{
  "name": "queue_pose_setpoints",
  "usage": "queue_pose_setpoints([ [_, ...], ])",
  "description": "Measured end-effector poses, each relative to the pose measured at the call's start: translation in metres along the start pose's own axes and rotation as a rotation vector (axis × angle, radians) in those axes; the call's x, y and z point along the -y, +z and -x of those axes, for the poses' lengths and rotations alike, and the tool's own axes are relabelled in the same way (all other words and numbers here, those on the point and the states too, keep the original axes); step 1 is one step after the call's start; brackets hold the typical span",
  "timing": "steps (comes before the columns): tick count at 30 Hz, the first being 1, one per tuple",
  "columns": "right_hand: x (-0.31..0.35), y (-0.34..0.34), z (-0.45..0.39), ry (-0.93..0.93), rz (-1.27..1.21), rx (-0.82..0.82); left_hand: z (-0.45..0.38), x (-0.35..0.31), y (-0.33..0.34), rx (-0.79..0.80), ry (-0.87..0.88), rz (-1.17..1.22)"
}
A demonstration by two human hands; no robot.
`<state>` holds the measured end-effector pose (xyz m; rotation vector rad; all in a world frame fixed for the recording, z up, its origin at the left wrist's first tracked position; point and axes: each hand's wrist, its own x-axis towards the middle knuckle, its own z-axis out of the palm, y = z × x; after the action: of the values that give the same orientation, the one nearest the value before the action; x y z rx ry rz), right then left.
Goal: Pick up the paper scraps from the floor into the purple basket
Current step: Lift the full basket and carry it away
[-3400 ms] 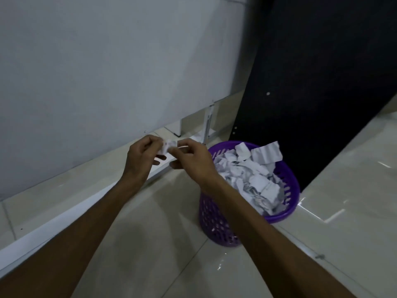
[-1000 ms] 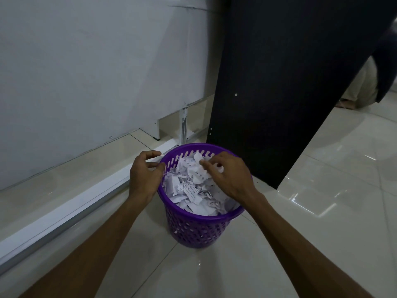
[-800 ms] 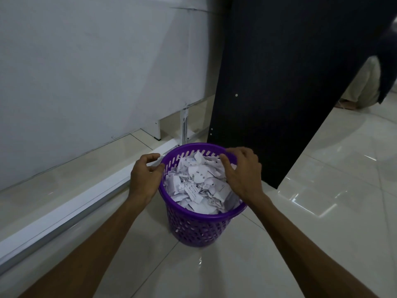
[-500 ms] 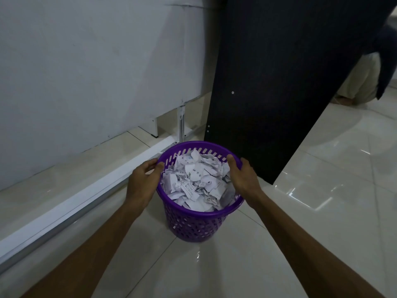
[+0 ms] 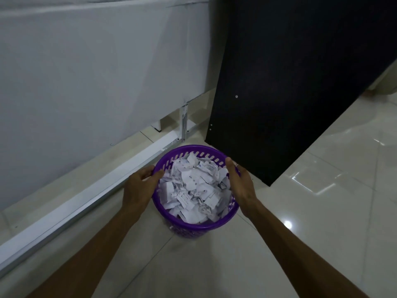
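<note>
- Paper scraps [image 5: 194, 188] fill the purple basket [image 5: 193, 230], which stands on the floor [image 5: 300, 211] at lower centre of the frame.
- Left hand [image 5: 137, 188] curls on the rim's left side; right hand [image 5: 241, 186] lies flat against the right side, fingers straight.
- Collecting looks finished: no scraps show on the visible floor.
- Next likely calls for an even two-sided lift.
- Basket's long axis is upright, mouth facing up.

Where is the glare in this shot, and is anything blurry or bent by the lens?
Head view: dim overall; glare patches sit on the glossy floor tiles at right. The purple basket looks soft with slight motion blur low on its wall, though the paper scraps read clearly. The left hand and right hand are fairly sharp. The wide-angle lens leans the dark panel.
</note>
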<state>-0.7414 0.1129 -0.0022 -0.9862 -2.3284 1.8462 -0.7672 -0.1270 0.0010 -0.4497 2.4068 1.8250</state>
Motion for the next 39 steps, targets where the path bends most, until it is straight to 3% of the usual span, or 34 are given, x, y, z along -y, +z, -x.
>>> queue_pose_setpoints([
  [8,0.079,-0.032,0.017,0.114,-0.006,0.037,0.016,-0.073,-0.005,-0.017,-0.102,0.038],
  [21,0.200,-0.067,0.002,0.151,-0.005,0.138,0.001,-0.182,-0.015,-0.033,-0.198,0.080],
  [26,0.207,-0.054,-0.038,0.155,-0.041,0.138,-0.035,-0.183,-0.003,0.000,-0.198,0.107],
  [32,0.164,-0.028,-0.121,0.161,-0.074,0.130,-0.092,-0.157,0.026,0.046,-0.172,0.111],
  [39,0.150,-0.011,-0.154,0.167,-0.087,0.156,-0.126,-0.116,0.048,0.029,-0.202,0.145],
])
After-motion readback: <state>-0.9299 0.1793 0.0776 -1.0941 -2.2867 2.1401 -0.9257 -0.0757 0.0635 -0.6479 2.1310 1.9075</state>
